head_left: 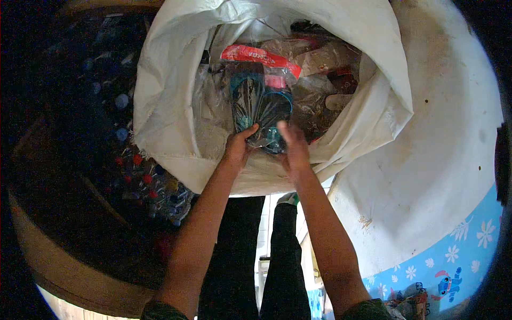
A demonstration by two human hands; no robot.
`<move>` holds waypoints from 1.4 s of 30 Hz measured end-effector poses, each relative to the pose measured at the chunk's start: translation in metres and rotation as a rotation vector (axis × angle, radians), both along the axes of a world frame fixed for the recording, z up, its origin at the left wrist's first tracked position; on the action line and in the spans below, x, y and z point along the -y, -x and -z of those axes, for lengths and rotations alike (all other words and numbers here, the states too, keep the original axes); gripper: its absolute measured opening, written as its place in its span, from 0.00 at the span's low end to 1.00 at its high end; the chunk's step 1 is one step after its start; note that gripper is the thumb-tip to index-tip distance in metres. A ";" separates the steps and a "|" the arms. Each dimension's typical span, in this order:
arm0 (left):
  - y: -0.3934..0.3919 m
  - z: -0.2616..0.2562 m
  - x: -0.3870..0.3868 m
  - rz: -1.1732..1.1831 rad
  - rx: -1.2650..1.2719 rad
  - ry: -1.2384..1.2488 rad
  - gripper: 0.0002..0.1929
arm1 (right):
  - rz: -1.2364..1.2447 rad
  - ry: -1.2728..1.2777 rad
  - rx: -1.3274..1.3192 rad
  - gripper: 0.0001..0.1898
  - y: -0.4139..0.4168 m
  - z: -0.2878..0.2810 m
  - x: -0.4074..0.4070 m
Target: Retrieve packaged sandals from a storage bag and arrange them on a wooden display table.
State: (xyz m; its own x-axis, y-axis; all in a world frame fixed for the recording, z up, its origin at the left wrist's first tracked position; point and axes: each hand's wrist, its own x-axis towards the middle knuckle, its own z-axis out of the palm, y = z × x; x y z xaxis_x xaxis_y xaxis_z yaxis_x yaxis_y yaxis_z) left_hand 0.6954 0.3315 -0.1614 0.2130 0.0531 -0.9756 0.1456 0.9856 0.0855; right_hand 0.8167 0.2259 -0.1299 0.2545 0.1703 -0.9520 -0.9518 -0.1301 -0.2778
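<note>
My left hand [239,149] grips the near left edge of a clear plastic package, thumb on top. Inside the package is a pair of dark slippers [244,98] with teal markings, soles or straps hard to tell apart. A red header strip [260,58] with printing runs along the package's far end. At the near right edge is my right hand [295,150], blurred, with its thumb raised; whether it grips the wrap cannot be made out. Both hands are over the mouth of a large white woven sack [168,120], which holds more plastic-wrapped goods [328,60].
To the left, in shadow, lies a heap of clear plastic bottles [160,192] with red and blue caps. A pale, stained sheet [432,152] spreads on the right. Beyond it is a blue cloth [452,256] with white flowers. My dark-trousered legs [236,248] stand below the sack.
</note>
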 end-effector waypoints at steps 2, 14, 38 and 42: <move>-0.007 -0.009 0.003 0.035 0.022 0.052 0.17 | -0.087 0.088 0.269 0.36 0.016 0.012 -0.012; 0.009 0.002 -0.013 -0.065 -0.070 -0.015 0.26 | -1.364 -0.034 0.742 0.47 -0.011 0.066 0.001; 0.056 0.021 -0.018 -0.271 0.159 -0.021 0.16 | -0.985 0.514 0.860 0.47 -0.145 0.055 0.050; 0.074 0.026 -0.027 -0.138 0.024 -0.218 0.13 | -1.142 0.383 0.853 0.55 -0.092 0.032 0.003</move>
